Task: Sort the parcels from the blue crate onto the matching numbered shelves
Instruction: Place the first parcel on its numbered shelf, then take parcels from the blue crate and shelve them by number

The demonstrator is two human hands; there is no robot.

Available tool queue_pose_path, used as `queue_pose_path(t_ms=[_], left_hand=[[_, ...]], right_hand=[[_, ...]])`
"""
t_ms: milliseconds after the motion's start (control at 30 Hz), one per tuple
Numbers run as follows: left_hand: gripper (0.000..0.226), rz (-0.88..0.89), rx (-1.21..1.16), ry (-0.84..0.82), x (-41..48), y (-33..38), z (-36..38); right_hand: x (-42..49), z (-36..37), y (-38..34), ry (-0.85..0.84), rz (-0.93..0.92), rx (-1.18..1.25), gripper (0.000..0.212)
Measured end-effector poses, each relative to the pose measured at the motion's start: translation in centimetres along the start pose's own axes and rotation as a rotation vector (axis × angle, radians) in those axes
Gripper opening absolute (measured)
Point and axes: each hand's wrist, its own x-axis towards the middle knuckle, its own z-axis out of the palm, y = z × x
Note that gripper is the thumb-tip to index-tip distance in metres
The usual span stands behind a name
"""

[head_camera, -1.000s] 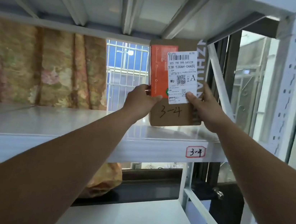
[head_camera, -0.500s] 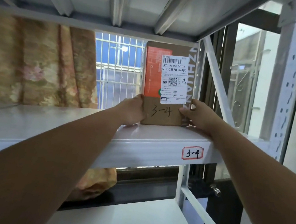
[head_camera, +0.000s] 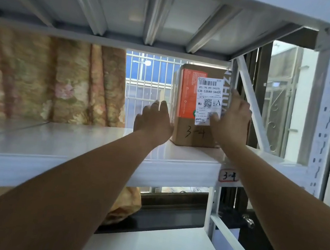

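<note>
— Where is the parcel [head_camera: 184,127]?

— Between the two hands, standing upright on the white shelf [head_camera: 94,143] that both forearms reach over. It is a brown carton with an orange panel, and its base sits flat on the shelf surface.

— Is either hand holding it?

— No. The left hand [head_camera: 153,123] is released, its fingers straight and pointing up, just beside the carton's left edge. I cannot tell whether the palm touches the cardboard. The right hand [head_camera: 232,119] is also released, with its fingers spread. It is raised in front of the carton's right part and covers the lower right corner of the white shipping label [head_camera: 209,97]. The hand is blurred, so contact there is unclear too.

— Any marking on the box?

— A handwritten "3-4" [head_camera: 192,131] low on the front face, between the hands, with the last digit half hidden by the right hand.

— And on the shelf?

— A red-bordered tag [head_camera: 229,176] on the front lip, under the right wrist, also reads "3-4".

— What lies around them?

— A patterned curtain [head_camera: 50,78] hangs well to the left of the left hand. A barred window [head_camera: 149,80] shows just above that hand. A white diagonal brace [head_camera: 252,107] runs just right of the right hand. Another white shelf [head_camera: 154,249] lies below the forearms.
</note>
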Motion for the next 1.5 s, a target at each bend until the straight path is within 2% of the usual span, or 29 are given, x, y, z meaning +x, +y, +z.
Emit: queue_pose_path(t_ms=[67,133,267,367,533,700,800,967,1167,1267,1367,1500], left_hand=[[0.059,0.075,0.169,0.07,-1.0,-1.2,-0.7],[0.055,0.095,0.293,0.086,-1.9,-3.2,-1.4],[0.055,0.015,0.379,0.035,-3.8,-8.7,-4.1],[0.057,-0.046,0.398,-0.006,-5.9,-13.4,-7.3],[0.059,-0.252,0.451,-0.075,-11.0,-23.2,-14.4],[0.063,-0.356,0.516,-0.147,-18.1,-34.3,-21.9],[0.068,-0.435,0.585,-0.169,-23.1,-39.5,-25.9],[0.068,-0.555,0.721,-0.187,-31.1,-45.8,-31.7],[0.063,-0.788,0.811,-0.238,-42.0,-53.4,-37.9],[0.064,-0.982,0.846,-0.335,-47.8,-56.0,-40.3],[0.065,-1.082,0.935,-0.463,-53.7,-57.8,-41.6],[0.065,-1.229,0.936,-0.499,-60.2,-60.1,-43.0]], right_hand=[[-1.0,0.4,-3.1,-0.013,-0.134,-0.071,0.058],[-1.9,1.6,-6.0,-0.18,-0.27,-0.166,0.049],[-4.3,4.8,-11.4,-0.576,-0.464,-0.252,0.054],[-6.6,6.6,-16.6,-0.735,-0.544,-0.223,0.055],[-12.3,10.3,-28.4,-0.865,-0.586,-0.127,0.051],[-20.2,12.7,-41.9,-0.87,-0.687,0.008,0.048],[-25.0,13.3,-49.0,-0.869,-0.754,0.124,0.053],[-33.0,13.7,-58.9,-0.895,-0.88,0.264,0.058],[-42.1,13.9,-68.2,-0.946,-1.007,0.387,0.057],[-47.2,13.4,-72.2,-1.044,-1.061,0.426,0.062],[-52.4,12.7,-76.3,-1.165,-1.128,0.512,0.061],[-59.2,11.5,-81.1,-1.256,-1.213,0.644,0.058]])
